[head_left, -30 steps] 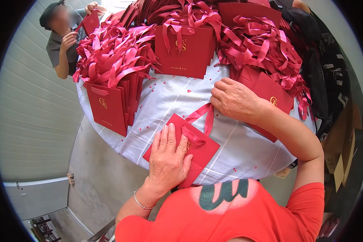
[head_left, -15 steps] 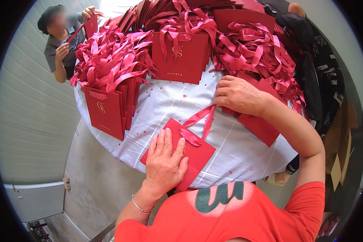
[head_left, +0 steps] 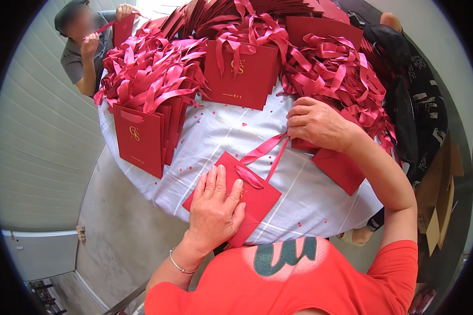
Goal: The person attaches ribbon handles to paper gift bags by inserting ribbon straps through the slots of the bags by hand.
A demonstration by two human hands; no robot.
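The left grip (head_left: pixel 214 207), fingers spread flat, is pressed on a flat red paper gift bag (head_left: pixel 257 195) lying at the counter's near edge. The right grip (head_left: pixel 315 123) is curled, pinching that bag's pink ribbon handle (head_left: pixel 270 147). The counter (head_left: pixel 215 131) is covered by a white dotted cloth and ringed with stacked red ribboned bags (head_left: pixel 142 136). Grey concrete floor (head_left: pixel 110 226) and pale corrugated wall (head_left: pixel 42 157) are seen beyond.
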